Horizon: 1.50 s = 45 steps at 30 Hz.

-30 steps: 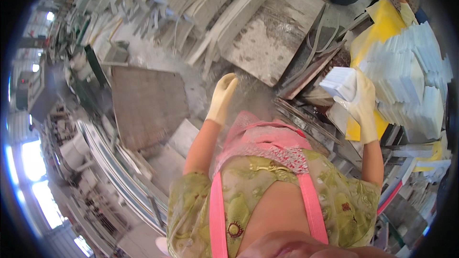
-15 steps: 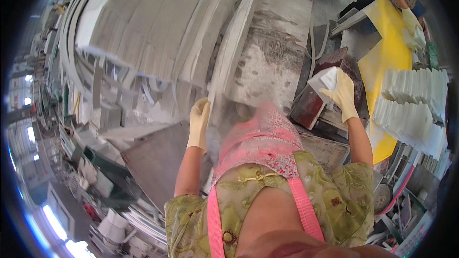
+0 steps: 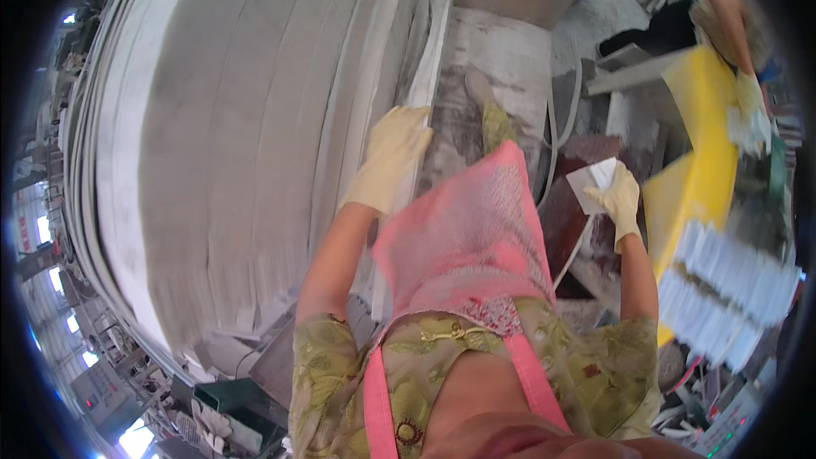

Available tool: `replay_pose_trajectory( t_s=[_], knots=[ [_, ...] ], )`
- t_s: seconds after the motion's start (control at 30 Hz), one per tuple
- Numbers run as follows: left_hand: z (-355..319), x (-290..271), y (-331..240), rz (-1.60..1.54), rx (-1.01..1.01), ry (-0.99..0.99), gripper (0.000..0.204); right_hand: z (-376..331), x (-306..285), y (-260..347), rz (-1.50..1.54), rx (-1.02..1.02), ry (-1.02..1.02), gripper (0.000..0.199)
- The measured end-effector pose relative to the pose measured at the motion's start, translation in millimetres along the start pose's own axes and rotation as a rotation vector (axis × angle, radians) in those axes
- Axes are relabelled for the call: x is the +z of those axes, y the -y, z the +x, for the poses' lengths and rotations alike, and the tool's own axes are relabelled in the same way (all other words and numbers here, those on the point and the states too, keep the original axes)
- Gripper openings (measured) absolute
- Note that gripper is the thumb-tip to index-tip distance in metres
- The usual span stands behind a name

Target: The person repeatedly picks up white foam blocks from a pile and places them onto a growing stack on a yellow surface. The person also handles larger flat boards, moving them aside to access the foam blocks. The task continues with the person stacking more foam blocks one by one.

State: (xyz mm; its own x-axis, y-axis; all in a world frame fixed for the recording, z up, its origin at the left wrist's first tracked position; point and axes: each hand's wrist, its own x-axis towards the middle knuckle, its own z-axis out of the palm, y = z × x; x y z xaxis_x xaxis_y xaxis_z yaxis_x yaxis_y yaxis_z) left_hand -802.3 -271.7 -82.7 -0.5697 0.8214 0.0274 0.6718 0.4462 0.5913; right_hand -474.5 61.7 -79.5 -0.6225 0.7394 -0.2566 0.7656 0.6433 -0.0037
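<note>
My left hand [image 3: 393, 155], in a cream glove, lies along the edge of the outermost pale slab [image 3: 431, 38] in the long row on the left. Its fingers look stretched out over that edge, and no loose thing shows in it. A small white tile-like block [image 3: 594, 184] is in my right hand [image 3: 623, 201], also gloved, with thumb and fingers closed on its right side. That hand is held up near a dark reddish block [image 3: 563, 234]. A pink apron [image 3: 467, 229] hangs in front of me between the two hands.
Tall grey-white slabs [image 3: 229, 136] stand upright on the left. A stained board [image 3: 518, 55] lies ahead, with my foot on it. At the right are stacked white tiles [image 3: 731, 289] beside a yellow sheet [image 3: 710, 136]. A co-worker's gloved hand [image 3: 750, 110] holds white pieces at far right.
My left hand has moved forward and right onto the slab edge. My right hand still holds the white block, slightly lower in view. One foot now shows stepping forward, and the view has shifted.
</note>
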Motion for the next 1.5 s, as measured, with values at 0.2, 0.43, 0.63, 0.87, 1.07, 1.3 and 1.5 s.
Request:
replay_pose_trajectory(
  t_s=[0.2,0.43,0.63,0.87,1.07,1.3,1.5],
  knots=[
    [232,100,68,0.481,0.335,0.348,0.049,184,19,82,-0.018,-0.194,0.042,0.078],
    [295,95,177,1.503,0.582,0.591,0.053,370,27,237,0.02,-0.519,-0.025,0.076],
    [277,32,175,0.986,0.627,0.64,0.029,453,27,366,0.041,-0.75,-0.13,0.07],
    [279,31,161,0.79,0.468,0.592,0.02,485,32,414,0.056,-0.836,-0.288,0.05],
    [280,28,157,0.724,0.464,0.47,0.016,506,42,410,0.11,-0.891,-0.277,0.055],
    [282,26,155,0.697,0.452,0.43,0.014,512,54,407,0.156,-1.039,-0.415,0.097],
    [283,28,157,0.706,0.459,0.329,0.011,530,75,402,0.161,-0.816,-0.244,0.117]
  ],
)
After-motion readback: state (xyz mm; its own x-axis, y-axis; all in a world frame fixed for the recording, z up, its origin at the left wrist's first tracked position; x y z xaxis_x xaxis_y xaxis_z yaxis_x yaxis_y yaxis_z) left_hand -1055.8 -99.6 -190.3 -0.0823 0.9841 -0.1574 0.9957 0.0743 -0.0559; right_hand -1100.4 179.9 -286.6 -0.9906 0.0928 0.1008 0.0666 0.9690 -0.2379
